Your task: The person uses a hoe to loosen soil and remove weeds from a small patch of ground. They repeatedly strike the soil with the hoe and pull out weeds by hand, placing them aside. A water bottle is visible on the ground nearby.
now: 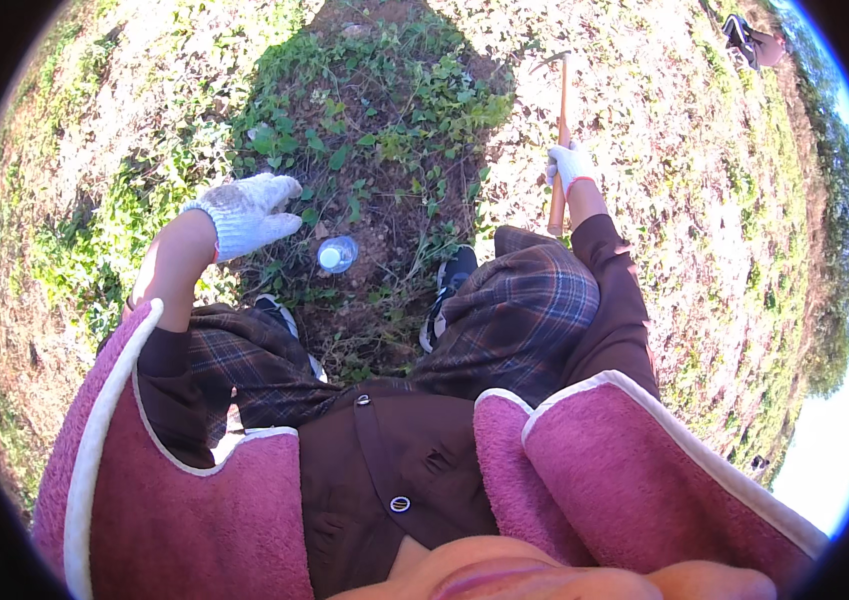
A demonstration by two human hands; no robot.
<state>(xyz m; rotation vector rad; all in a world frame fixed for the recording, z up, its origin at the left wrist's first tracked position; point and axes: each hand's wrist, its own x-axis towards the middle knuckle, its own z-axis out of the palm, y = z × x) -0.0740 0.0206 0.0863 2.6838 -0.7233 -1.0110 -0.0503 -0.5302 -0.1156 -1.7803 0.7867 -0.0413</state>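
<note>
My left hand (250, 210), in a white knitted work glove, hangs over the weeds with thumb and fingers apart and nothing between them. Just beyond its fingertips, towards my feet, a clear plastic bottle (339, 254) with a white cap is on the soil, seen from above. My right hand (571, 165), gloved too, is closed around the lower part of the wooden handle of a hand hoe or pick (564, 94). The tool points away from me, its thin metal head (550, 59) at the far end. Glare hides the head's exact shape.
Leafy green vines (364, 127) and dry stems cover the ground ahead, partly in my shadow. My shoes (454, 281) stand on either side of bare soil. Another person's shoe (741, 41) shows at the far upper right. Trees (837, 247) line the right edge.
</note>
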